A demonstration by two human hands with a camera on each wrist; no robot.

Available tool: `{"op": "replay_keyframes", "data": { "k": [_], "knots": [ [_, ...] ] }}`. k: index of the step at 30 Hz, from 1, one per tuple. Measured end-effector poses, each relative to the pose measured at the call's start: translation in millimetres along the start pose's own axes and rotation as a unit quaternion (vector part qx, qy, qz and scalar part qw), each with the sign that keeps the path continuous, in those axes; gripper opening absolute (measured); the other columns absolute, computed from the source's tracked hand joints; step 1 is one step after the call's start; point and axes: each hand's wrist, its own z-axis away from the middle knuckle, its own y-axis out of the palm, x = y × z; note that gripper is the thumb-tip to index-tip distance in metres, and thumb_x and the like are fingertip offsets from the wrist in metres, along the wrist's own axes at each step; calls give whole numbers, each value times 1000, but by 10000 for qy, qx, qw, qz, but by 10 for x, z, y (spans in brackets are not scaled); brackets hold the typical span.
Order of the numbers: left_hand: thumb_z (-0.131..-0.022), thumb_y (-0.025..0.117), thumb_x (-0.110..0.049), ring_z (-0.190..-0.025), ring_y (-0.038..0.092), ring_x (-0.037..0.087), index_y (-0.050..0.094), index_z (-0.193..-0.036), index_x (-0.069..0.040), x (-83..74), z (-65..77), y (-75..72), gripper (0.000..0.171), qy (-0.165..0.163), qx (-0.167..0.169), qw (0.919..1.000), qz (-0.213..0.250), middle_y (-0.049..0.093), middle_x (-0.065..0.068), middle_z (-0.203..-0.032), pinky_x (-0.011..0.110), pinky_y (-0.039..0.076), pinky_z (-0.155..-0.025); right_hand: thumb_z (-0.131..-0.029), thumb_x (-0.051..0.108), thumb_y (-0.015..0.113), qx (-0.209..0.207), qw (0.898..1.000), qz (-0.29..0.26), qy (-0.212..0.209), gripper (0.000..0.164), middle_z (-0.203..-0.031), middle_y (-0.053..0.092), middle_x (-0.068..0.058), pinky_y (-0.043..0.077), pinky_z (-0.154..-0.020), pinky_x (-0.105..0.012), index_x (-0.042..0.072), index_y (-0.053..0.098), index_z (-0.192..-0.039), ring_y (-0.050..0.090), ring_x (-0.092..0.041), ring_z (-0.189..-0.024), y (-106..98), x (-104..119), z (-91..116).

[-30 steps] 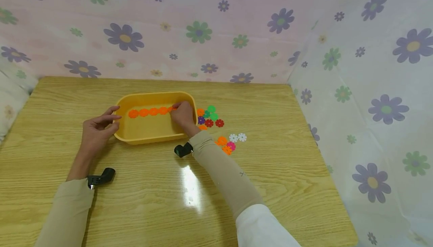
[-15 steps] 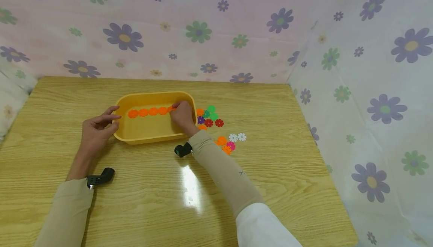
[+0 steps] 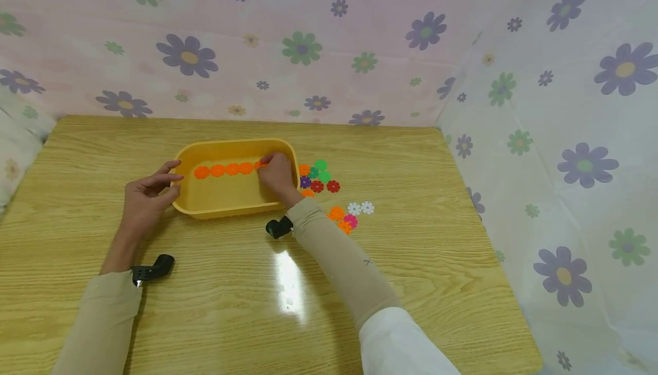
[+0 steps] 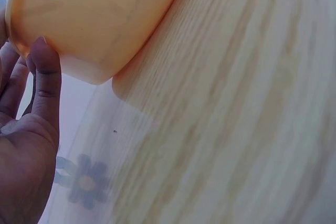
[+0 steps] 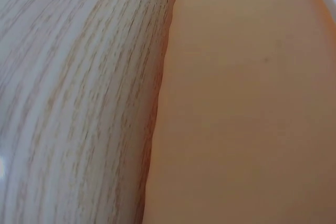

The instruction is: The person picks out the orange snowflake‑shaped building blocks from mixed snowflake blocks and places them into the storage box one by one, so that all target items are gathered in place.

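Note:
A yellow plastic tray [image 3: 231, 209] stands on the wooden table. Inside it lies a row of several orange snowflake discs [image 3: 218, 170]. My right hand [image 3: 279, 178] reaches into the tray's right end, fingers curled, pinching an orange snowflake disc [image 3: 260, 165] at the row's right, a small gap from the others. Its fingertips are partly hidden; the right wrist view shows only the tray's outer wall [image 5: 247, 103] and tabletop. At the tray's left end my left hand [image 3: 149, 195] holds the rim, its thumb [image 4: 46, 74] against the outer wall in the left wrist view.
Right of the tray lie loose discs: green ones [image 3: 321, 165], red ones [image 3: 333, 186], a purple one [image 3: 305, 182], orange ones [image 3: 336, 213], a pink one [image 3: 351, 222] and white ones [image 3: 367, 208]. Flowered cloth [image 3: 303, 89] hangs behind the table [image 3: 216, 306].
The left part of the orange disc row has shifted slightly left, and a gap now shows between it and the disc at my right hand. Both hands stay nearly still.

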Motion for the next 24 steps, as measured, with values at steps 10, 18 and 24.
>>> {"op": "replay_keyframes", "data": {
  "k": [10, 18, 24],
  "knots": [
    [-92, 61, 16, -133, 53, 5, 65, -109, 23, -21, 0, 5, 20, -105, -43, 9999, -126, 67, 2, -134, 11, 49, -97, -95, -4, 55, 92, 9999, 34, -111, 23, -108, 73, -17, 52, -66, -23, -3, 73, -108, 63, -25, -82, 8, -8, -15],
    [-91, 61, 17, -133, 54, 5, 65, -108, 24, -41, 19, 19, 19, -56, 4, 10000, -10, 68, 2, -133, 11, 49, -96, -96, -4, 54, 180, 9998, 29, -2, 22, -109, 71, -15, 51, -69, -24, -2, 71, -108, 60, -23, -81, 22, -16, -31],
    [-91, 61, 17, -133, 54, 5, 65, -108, 23, -42, 21, 18, 18, -7, 20, 10000, 42, 68, 2, -133, 11, 50, -96, -94, -5, 54, 334, 9993, -145, 131, 22, -111, 67, -17, 51, -75, -27, -3, 67, -112, 53, -21, -81, 27, -38, -51]
  ]
}}
